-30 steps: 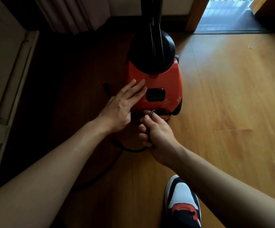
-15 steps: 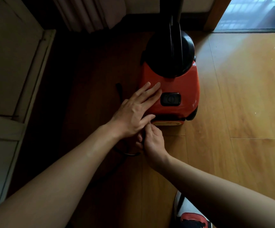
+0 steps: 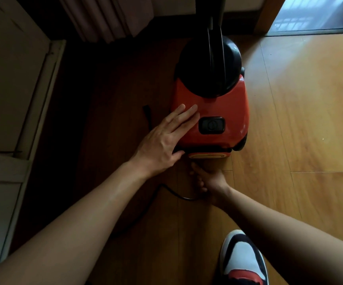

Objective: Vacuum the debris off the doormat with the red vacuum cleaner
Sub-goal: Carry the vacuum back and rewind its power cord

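1. Left hand (image 3: 165, 140) is pressing flat, fingers straight, on the red vacuum cleaner (image 3: 224, 108).
2. Right hand (image 3: 208, 178) is gripping the black cord (image 3: 176, 195) just behind its rear end.
3. No doormat is showing.

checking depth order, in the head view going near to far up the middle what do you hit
shoe → right hand → black button on the red vacuum cleaner → its black dome

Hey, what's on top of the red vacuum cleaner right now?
The left hand lies flat on the red plastic vacuum cleaner, beside its black rectangular button; a black dome sits further forward. The casing under the palm is hidden.
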The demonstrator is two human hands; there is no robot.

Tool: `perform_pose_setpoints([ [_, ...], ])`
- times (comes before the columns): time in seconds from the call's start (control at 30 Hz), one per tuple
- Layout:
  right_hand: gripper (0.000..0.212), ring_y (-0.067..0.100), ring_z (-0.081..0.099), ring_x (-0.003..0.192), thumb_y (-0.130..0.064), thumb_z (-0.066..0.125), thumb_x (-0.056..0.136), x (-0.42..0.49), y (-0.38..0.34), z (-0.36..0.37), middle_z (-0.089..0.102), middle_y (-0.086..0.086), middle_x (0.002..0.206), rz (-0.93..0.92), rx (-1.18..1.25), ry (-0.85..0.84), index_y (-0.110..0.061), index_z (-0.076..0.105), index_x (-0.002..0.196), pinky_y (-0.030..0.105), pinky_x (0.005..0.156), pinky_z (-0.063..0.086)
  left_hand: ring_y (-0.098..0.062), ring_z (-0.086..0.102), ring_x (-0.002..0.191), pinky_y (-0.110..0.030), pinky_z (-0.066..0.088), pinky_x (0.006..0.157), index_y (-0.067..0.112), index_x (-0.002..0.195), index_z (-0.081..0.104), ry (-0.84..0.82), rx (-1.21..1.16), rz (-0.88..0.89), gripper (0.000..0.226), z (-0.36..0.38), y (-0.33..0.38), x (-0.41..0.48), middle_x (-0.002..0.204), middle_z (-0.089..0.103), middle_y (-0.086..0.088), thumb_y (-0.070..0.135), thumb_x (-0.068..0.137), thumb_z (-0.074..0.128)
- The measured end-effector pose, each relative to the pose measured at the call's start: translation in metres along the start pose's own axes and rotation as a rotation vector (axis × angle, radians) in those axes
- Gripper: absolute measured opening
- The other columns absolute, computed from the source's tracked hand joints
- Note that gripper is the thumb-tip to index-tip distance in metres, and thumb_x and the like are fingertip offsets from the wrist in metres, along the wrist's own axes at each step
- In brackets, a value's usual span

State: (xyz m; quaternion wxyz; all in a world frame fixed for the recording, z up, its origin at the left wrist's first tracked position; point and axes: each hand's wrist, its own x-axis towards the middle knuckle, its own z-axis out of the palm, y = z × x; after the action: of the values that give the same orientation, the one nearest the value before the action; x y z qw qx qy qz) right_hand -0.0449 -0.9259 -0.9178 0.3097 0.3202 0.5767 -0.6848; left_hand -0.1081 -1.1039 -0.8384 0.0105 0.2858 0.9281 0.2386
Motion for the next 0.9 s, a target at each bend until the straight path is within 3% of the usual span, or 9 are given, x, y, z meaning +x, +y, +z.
perform_pose_setpoints([
  [0.13, 0.019, 0.006, 0.028, 0.037, -0.018, 0.062, 0.098, -0.001, -0.011, -0.048, 0.038, -0.006, 0.05, 0.062, 0.076, 0.058, -0.008, 0.06, 0.082, 0.018, 0.033, 0.019, -0.015, 0.006, 0.154, -0.028, 0.013, 0.122, 0.017, 0.156, 0.023, 0.007, 0.007, 0.021, 0.101, 0.001, -0.001, 0.001, 0.165, 0.016, 0.004, 0.014, 0.075, 0.083],
  [0.27, 0.019, 0.007, 0.02, 0.048, -0.014, 0.055, 0.096, -0.005, -0.022, -0.074, 0.029, -0.007, 0.057, 0.043, 0.224, 0.052, -0.017, 0.055, 0.077, 0.023, 0.047, 0.006, -0.015, 0.005, 0.154, -0.029, 0.013, 0.122, 0.018, 0.156, 0.021, 0.011, 0.022, 0.029, 0.102, 0.002, -0.002, 0.002, 0.165, 0.014, 0.005, 0.015, 0.075, 0.083],
  [0.43, 0.016, 0.006, 0.021, 0.045, -0.012, 0.053, 0.098, -0.01, -0.04, -0.075, 0.029, -0.007, 0.056, -0.001, 0.229, 0.068, -0.013, 0.054, 0.082, 0.02, 0.041, 0.011, -0.013, 0.004, 0.154, -0.027, 0.008, 0.122, 0.02, 0.156, 0.019, 0.004, 0.023, 0.025, 0.099, 0.002, -0.001, 0.003, 0.164, 0.012, 0.007, 0.014, 0.078, 0.08],
  [0.57, 0.024, 0.007, 0.018, 0.048, -0.018, 0.053, 0.101, -0.02, -0.049, -0.074, 0.023, -0.004, 0.063, -0.056, 0.214, 0.023, -0.014, 0.053, 0.077, 0.021, 0.041, 0.013, -0.013, 0.003, 0.153, -0.029, 0.009, 0.121, 0.021, 0.156, 0.018, -0.003, 0.026, 0.019, 0.098, 0.002, -0.001, 0.003, 0.164, 0.011, 0.008, 0.015, 0.079, 0.079],
  [0.77, 0.036, 0.006, 0.021, 0.043, -0.028, 0.045, 0.107, -0.042, -0.058, -0.076, 0.026, -0.007, 0.055, -0.099, 0.225, 0.012, -0.013, 0.056, 0.077, 0.019, 0.036, 0.017, -0.016, 0.006, 0.154, -0.055, 0.031, 0.117, 0.024, 0.157, 0.018, -0.01, 0.025, -0.004, 0.098, 0.0, 0.0, 0.004, 0.165, 0.013, 0.007, 0.018, 0.079, 0.077],
  [0.9, 0.04, 0.005, 0.023, 0.042, -0.03, 0.039, 0.11, -0.06, -0.074, -0.074, 0.028, -0.008, 0.052, -0.144, 0.196, 0.026, -0.011, 0.059, 0.081, 0.018, 0.035, 0.018, -0.013, 0.003, 0.154, -0.058, 0.034, 0.114, 0.026, 0.157, 0.017, -0.018, 0.014, -0.03, 0.099, -0.001, 0.002, 0.003, 0.166, 0.012, 0.01, 0.016, 0.078, 0.076],
])
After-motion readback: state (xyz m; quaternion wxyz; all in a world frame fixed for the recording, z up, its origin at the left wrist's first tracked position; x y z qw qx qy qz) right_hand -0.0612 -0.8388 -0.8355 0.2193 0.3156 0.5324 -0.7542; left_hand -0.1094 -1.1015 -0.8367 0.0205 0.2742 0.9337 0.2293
